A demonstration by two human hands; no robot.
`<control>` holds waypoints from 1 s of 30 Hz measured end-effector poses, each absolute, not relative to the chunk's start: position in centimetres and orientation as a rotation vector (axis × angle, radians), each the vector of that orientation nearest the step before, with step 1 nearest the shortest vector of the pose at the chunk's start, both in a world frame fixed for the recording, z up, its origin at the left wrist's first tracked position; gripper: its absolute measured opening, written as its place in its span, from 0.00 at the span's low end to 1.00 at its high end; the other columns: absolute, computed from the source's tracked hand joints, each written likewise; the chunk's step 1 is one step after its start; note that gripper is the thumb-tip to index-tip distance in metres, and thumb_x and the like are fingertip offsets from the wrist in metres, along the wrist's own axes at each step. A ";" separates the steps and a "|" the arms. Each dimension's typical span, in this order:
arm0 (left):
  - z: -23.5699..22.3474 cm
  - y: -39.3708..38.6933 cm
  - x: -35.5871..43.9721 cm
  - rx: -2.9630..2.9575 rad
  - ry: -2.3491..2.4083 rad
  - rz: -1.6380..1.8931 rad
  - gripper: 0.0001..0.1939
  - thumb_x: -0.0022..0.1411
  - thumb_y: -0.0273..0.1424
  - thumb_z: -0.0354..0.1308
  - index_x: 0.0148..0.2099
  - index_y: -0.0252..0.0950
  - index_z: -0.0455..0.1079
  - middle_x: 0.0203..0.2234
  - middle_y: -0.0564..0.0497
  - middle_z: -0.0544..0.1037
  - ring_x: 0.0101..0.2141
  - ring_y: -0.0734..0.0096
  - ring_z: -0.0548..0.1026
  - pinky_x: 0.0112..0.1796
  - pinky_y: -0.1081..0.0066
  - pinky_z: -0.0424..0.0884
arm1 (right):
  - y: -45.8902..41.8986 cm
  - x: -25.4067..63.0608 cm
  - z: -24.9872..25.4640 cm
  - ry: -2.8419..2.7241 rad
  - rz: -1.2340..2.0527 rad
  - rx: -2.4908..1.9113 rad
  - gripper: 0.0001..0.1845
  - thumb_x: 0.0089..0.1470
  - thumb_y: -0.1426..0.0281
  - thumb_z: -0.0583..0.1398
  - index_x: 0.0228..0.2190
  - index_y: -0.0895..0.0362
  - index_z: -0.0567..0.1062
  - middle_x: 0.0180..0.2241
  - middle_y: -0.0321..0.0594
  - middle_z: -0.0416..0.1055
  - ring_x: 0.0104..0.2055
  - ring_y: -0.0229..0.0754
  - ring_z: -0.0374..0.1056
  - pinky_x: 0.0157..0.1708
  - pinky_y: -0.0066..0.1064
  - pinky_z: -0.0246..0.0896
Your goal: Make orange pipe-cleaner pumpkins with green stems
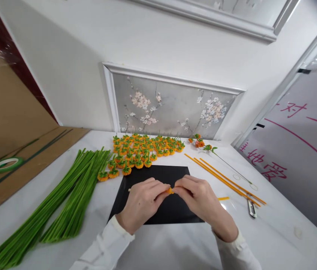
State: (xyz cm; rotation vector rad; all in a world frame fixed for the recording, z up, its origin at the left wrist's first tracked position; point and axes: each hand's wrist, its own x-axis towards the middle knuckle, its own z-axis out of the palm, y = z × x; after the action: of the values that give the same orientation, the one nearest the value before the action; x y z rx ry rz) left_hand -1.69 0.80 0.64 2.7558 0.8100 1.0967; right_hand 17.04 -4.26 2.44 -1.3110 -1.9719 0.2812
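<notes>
My left hand is closed in a pinch on a small bent piece of orange pipe cleaner. The fingertips of my right hand meet it from the other side and pinch its end. Most of the piece is hidden by my fingers. Both hands hover over a black mat on the white table. A pale stick end pokes out behind my left hand; whether I hold it I cannot tell. Beyond the mat, many small orange flower heads with green bases stand in rows.
Bundles of green pipe cleaners lie at the left. Right of the mat are orange pipe cleaners, a short orange piece, a utility knife and a finished flower stem. Green tape rests on cardboard at far left.
</notes>
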 end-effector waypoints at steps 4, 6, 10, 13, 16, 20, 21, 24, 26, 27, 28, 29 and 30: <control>0.7 0.6 -1.4 2.763 0.672 1.105 0.06 0.63 0.26 0.53 0.37 0.37 0.72 0.28 0.52 0.78 0.27 0.73 0.72 0.30 0.73 0.67 | -3.5 17.6 2.2 -1.810 0.377 -1.343 0.05 0.54 0.67 0.59 0.30 0.55 0.74 0.28 0.37 0.71 0.27 0.37 0.65 0.28 0.26 0.59; 0.6 0.5 -1.4 2.746 0.634 1.098 0.06 0.62 0.25 0.53 0.36 0.37 0.71 0.28 0.52 0.78 0.28 0.72 0.73 0.31 0.72 0.67 | -3.1 17.9 1.9 -1.790 0.448 -1.357 0.06 0.54 0.67 0.60 0.29 0.55 0.75 0.26 0.36 0.71 0.26 0.36 0.64 0.26 0.25 0.58; 0.6 0.2 -1.3 2.668 0.613 0.986 0.08 0.62 0.22 0.50 0.35 0.35 0.69 0.29 0.51 0.75 0.29 0.73 0.72 0.29 0.74 0.66 | -2.6 18.3 1.2 -1.863 0.562 -1.385 0.11 0.56 0.66 0.58 0.25 0.57 0.76 0.24 0.35 0.69 0.27 0.35 0.63 0.27 0.25 0.56; 0.5 0.1 -1.3 2.571 0.658 0.944 0.08 0.63 0.22 0.49 0.36 0.36 0.68 0.30 0.51 0.73 0.29 0.75 0.71 0.30 0.75 0.65 | -2.8 18.3 1.1 -1.929 0.677 -1.435 0.14 0.58 0.67 0.55 0.23 0.57 0.74 0.21 0.33 0.68 0.24 0.33 0.61 0.24 0.24 0.53; 0.6 0.2 -1.4 2.450 0.775 0.978 0.07 0.64 0.23 0.48 0.36 0.36 0.67 0.32 0.52 0.73 0.32 0.74 0.72 0.34 0.75 0.67 | -3.3 18.1 1.5 -1.991 0.743 -1.451 0.16 0.59 0.70 0.52 0.23 0.57 0.72 0.19 0.31 0.67 0.21 0.31 0.59 0.23 0.23 0.51; 0.9 0.4 -1.4 2.332 0.865 0.974 0.07 0.65 0.27 0.49 0.40 0.37 0.68 0.33 0.52 0.74 0.34 0.72 0.72 0.35 0.74 0.67 | -3.7 17.9 1.8 -2.066 0.697 -1.403 0.14 0.59 0.72 0.52 0.23 0.57 0.71 0.20 0.31 0.68 0.22 0.32 0.60 0.24 0.23 0.52; 1.0 0.5 -1.4 2.305 0.856 0.962 0.07 0.65 0.28 0.49 0.41 0.37 0.69 0.33 0.52 0.75 0.33 0.73 0.73 0.34 0.75 0.67 | -3.7 18.0 1.8 -2.076 0.670 -1.408 0.15 0.59 0.72 0.52 0.22 0.57 0.71 0.20 0.31 0.67 0.22 0.32 0.59 0.24 0.23 0.51; 1.0 0.5 -1.4 2.254 0.827 0.924 0.10 0.66 0.30 0.48 0.42 0.38 0.71 0.31 0.53 0.77 0.29 0.75 0.73 0.30 0.76 0.67 | -3.6 18.1 1.6 -2.071 0.622 -1.432 0.15 0.58 0.72 0.52 0.21 0.57 0.70 0.18 0.31 0.64 0.20 0.32 0.56 0.22 0.24 0.49; 0.9 0.6 -1.4 2.245 0.845 0.916 0.12 0.66 0.32 0.48 0.42 0.38 0.72 0.30 0.53 0.78 0.27 0.75 0.73 0.29 0.77 0.66 | -3.6 18.2 1.5 -2.071 0.608 -1.430 0.16 0.58 0.72 0.52 0.20 0.57 0.69 0.18 0.31 0.63 0.20 0.33 0.54 0.22 0.25 0.47; 0.8 0.6 -1.4 2.243 0.876 0.919 0.12 0.66 0.33 0.49 0.44 0.38 0.72 0.30 0.52 0.78 0.27 0.74 0.73 0.29 0.77 0.67 | -3.6 18.2 1.5 -2.084 0.600 -1.428 0.16 0.58 0.72 0.52 0.19 0.57 0.69 0.18 0.31 0.61 0.20 0.32 0.52 0.21 0.25 0.46; 0.7 0.6 -1.5 2.246 0.919 0.918 0.12 0.65 0.34 0.50 0.46 0.39 0.72 0.31 0.52 0.79 0.27 0.73 0.74 0.28 0.77 0.67 | -3.7 18.2 1.5 -2.104 0.590 -1.428 0.16 0.57 0.72 0.53 0.19 0.57 0.68 0.17 0.31 0.60 0.20 0.32 0.51 0.21 0.25 0.45; 0.6 0.6 -1.5 2.256 0.963 0.915 0.13 0.64 0.35 0.51 0.49 0.40 0.71 0.31 0.52 0.79 0.27 0.73 0.74 0.28 0.76 0.67 | -3.7 18.1 1.5 -2.128 0.578 -1.432 0.16 0.57 0.71 0.53 0.18 0.56 0.67 0.17 0.30 0.59 0.19 0.32 0.50 0.21 0.25 0.44; 0.6 0.7 -1.6 2.275 0.999 0.909 0.14 0.64 0.35 0.52 0.50 0.41 0.71 0.31 0.52 0.79 0.27 0.73 0.74 0.28 0.76 0.67 | -3.8 18.1 1.5 -2.150 0.566 -1.440 0.16 0.56 0.71 0.54 0.18 0.56 0.66 0.16 0.30 0.57 0.19 0.32 0.48 0.20 0.26 0.43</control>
State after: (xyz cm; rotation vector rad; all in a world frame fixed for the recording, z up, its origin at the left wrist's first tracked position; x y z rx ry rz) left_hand -1.58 0.67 0.58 2.2749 0.9994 0.9090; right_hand 18.11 -3.85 1.55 -1.4403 -2.1505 0.5660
